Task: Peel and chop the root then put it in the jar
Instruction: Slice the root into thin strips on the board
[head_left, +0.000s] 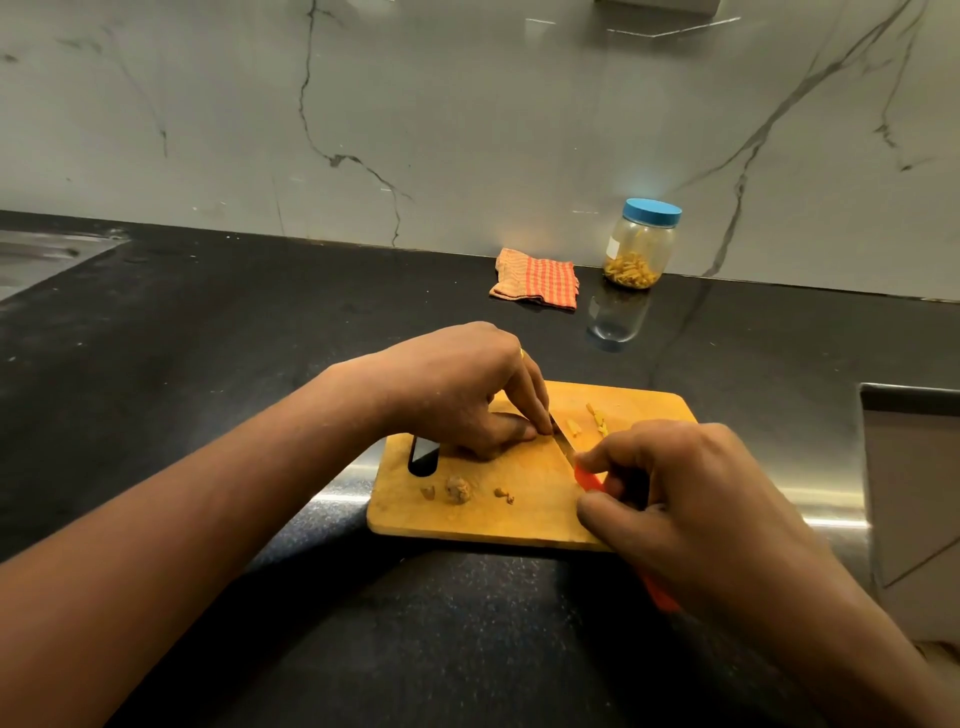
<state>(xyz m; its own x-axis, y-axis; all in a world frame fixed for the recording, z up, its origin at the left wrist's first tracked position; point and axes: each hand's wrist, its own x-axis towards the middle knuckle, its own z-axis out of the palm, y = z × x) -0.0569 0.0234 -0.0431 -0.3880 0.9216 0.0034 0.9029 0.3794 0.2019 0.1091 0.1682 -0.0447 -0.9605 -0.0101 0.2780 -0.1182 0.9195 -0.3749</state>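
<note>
I am in the chopping step, as I judge it: my left hand (457, 395) curls over the root on the cutting board (524, 514), fingertips (540, 427) pinched down on it, though the root itself is almost wholly hidden under them. My right hand (691, 499) is closed around the orange handle of the knife (566, 447), whose blade lies right against my left fingertips. To cut well I should keep those fingertips tucked back, let the blade ride beside the knuckles, and take short, even slices without lifting the tip far. Yellow cut pieces (597, 418) lie just beyond the blade; brownish peel scraps (457, 489) sit nearer me and should stay apart from them. The jar (641, 244), blue lid on and some yellow pieces inside, stands well apart by the wall, near a checked cloth (537, 280).
</note>
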